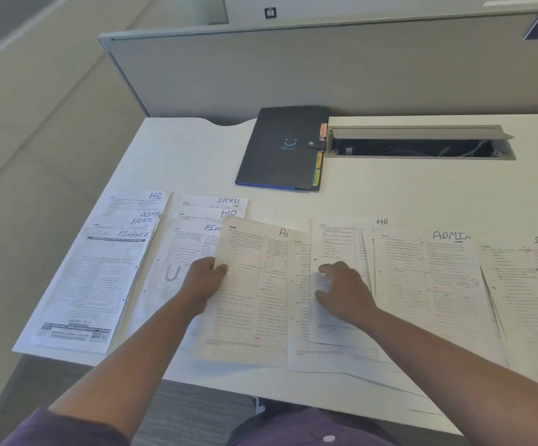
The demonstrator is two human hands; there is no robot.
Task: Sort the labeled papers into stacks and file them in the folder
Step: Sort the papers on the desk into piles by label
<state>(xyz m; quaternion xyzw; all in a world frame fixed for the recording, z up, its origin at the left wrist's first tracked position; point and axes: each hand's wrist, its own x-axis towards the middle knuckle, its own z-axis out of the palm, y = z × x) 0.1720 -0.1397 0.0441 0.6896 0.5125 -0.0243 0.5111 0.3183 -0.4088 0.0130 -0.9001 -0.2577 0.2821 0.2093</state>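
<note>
Our left hand (204, 278) pinches an ADMIN-marked sheet (248, 284) by its edge; our right hand (341, 294) rests loosely spread on an HR page (332, 252). The folder (282, 148) lies closed beyond. Overlapping papers risk dragging along and getting misfiled.

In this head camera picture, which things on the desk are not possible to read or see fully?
- Label on the sheet the left hand pinches: only "A" shows; another page overlaps the rest.
- SPORTS sheet: cut by the right frame edge.
- Printed body text on all papers: too small and blurred.
- Folder: closed, contents hidden; top tab unreadable.
- Page under the right hand: partly covered by it.
</note>
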